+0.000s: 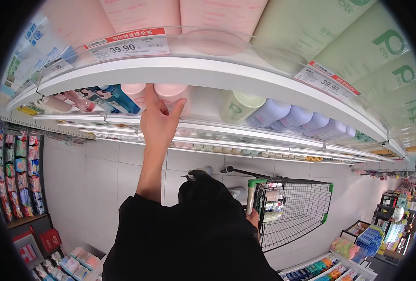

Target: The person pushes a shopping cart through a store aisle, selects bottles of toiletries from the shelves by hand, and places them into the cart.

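My left hand [160,119] reaches into the shelf under the white front edge [198,75]. Its index finger lies between two pink bottles, and its thumb is against the right side of the right-hand pink bottle [171,91]. The other pink bottle [134,92] stands just left of it. My right hand [253,218] is at my side, wrapped round the handle [250,196] of a wire shopping cart [301,210] with green corners; part of it is hidden by my black sleeve. Several packaged goods lie at the cart's near end.
Right of the pink bottles stand a green bottle [243,105] and several lilac bottles [269,112]; blue bottles [119,99] are at the left. Large pink and green bottles [334,33] fill the shelf above, behind price tags [135,44]. Tiled floor [95,187] lies below.
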`<state>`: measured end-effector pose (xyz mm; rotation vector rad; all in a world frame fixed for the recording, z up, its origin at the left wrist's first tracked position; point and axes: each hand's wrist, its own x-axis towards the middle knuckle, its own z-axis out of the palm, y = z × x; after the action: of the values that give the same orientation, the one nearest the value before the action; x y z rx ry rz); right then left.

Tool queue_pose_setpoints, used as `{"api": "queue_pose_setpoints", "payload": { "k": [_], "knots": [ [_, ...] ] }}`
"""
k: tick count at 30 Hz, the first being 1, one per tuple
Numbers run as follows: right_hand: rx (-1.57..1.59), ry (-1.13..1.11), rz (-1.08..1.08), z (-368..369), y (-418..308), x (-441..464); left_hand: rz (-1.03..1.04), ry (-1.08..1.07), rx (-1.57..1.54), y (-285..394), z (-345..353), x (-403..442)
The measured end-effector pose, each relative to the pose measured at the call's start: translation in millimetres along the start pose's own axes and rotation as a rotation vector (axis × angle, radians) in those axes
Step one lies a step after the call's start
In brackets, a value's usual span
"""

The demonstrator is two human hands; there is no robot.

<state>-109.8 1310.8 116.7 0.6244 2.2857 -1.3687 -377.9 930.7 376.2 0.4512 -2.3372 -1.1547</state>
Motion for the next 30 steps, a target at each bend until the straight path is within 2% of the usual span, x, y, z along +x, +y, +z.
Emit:
{"api": "queue_pose_setpoints", "payload": {
  "k": [3, 5, 8, 12, 14, 18, 23, 26, 30],
  "knots": [
    [0.036, -0.008, 0.006, -2, 23, 2, -0.037, -0.017, 0.050, 1, 0, 1],
    [-0.050, -0.014, -0.016, -4, 42, 9, -0.049, -0.010, 0.067, -1, -2, 4],
    [-0.092, 0.006, 0.006, -9, 35, 8, -0.022, 0.019, 0.149, 1, -3, 5],
    [-0.106, 0.042, 0.021, -15, 3, 0, -0.016, 0.017, 0.108, 4, 1, 1],
    [-0.087, 0.015, -0.016, -18, -2, -1, 0.082, 0.089, 0.092, 7, 5, -1],
    [-0.067, 0.004, -0.021, -21, -8, -1, 0.119, 0.119, 0.157, 6, 10, 0],
    [-0.023, 0.041, 0.022, -27, -15, -3, -0.018, -0.032, 0.045, 11, 10, 3],
    [-0.090, 0.036, -0.011, -28, 7, 8, -0.040, -0.038, 0.040, 12, 15, 4],
    [-0.080, 0.032, 0.043, -32, -2, 4, -0.055, -0.038, 0.021, 13, 17, 7]
  ]
}}
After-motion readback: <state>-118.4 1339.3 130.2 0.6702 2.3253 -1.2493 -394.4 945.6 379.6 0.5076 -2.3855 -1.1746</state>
